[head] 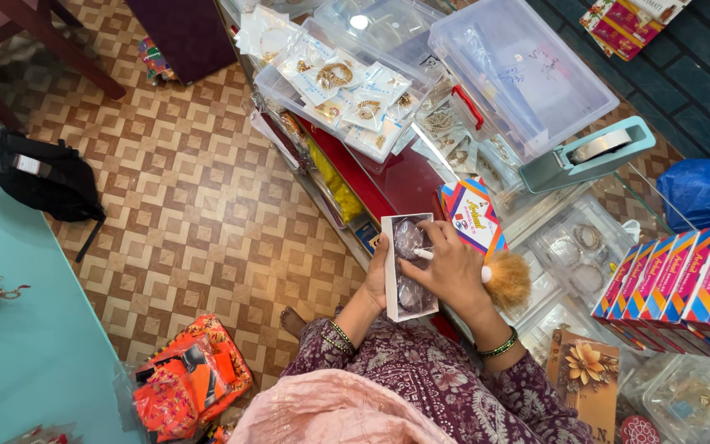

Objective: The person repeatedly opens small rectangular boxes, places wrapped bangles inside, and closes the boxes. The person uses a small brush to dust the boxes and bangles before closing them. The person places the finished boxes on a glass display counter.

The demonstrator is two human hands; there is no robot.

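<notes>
Centrally, left hand point(376, 275) cups the light, crushable white box point(408, 267) by its edge; right hand point(454, 267) pinches a small white piece inside.

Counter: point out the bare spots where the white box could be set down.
Free: the red strip between the packet tray and the colourful carton. Crowded: right of the tape dispenser, clear tubs and the carton row fill it. Both hands, left hand and right hand, hold the white box.
</notes>
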